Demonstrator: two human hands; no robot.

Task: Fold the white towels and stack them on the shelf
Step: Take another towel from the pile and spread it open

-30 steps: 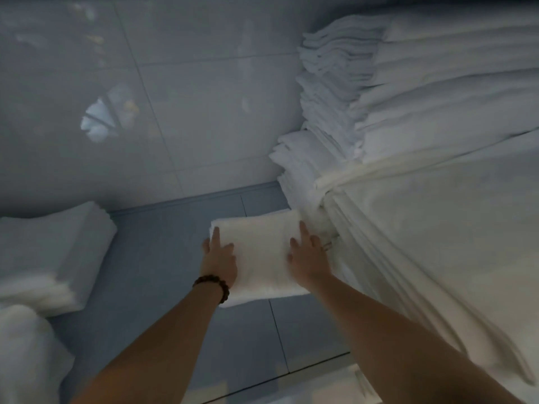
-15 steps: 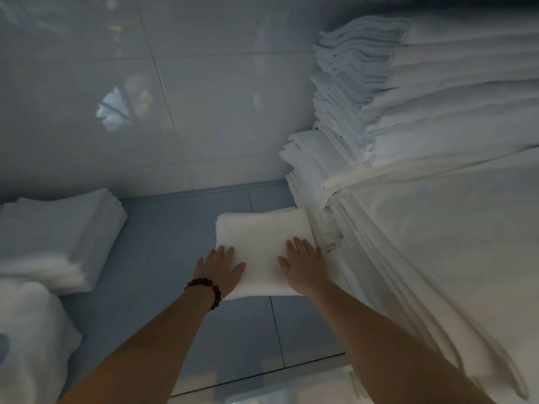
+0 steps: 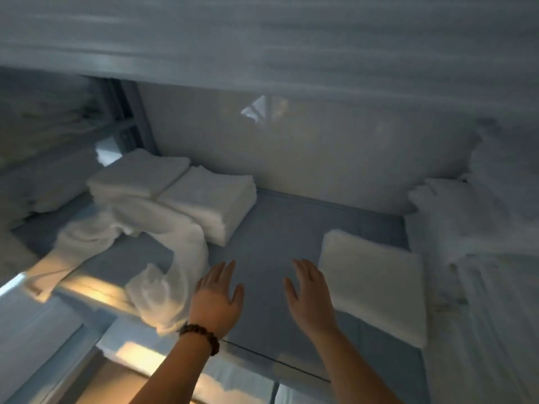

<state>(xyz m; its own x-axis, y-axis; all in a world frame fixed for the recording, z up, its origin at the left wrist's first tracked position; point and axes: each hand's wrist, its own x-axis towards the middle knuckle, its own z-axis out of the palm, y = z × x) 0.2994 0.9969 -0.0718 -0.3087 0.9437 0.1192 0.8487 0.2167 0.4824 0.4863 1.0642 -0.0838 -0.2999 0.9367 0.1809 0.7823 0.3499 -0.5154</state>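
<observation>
A folded white towel (image 3: 376, 278) lies flat on the grey shelf (image 3: 271, 237), at the right. My right hand (image 3: 309, 295) hovers open just left of it, not touching it. My left hand (image 3: 217, 298), with a bead bracelet at the wrist, is open over the bare shelf. An unfolded white towel (image 3: 178, 258) drapes over the shelf's front edge beside my left hand. Two stacks of folded towels (image 3: 175, 193) stand at the back left.
A tall pile of white linen (image 3: 495, 243) fills the right side. The underside of an upper shelf (image 3: 262, 39) spans the top. A tiled wall (image 3: 291, 147) closes the back. A metal post (image 3: 128, 118) stands at the back left.
Both hands have let go of the folded towel and drawn back to the left of it. The view has swung left, bringing the left stacks and the loose towel into sight.
</observation>
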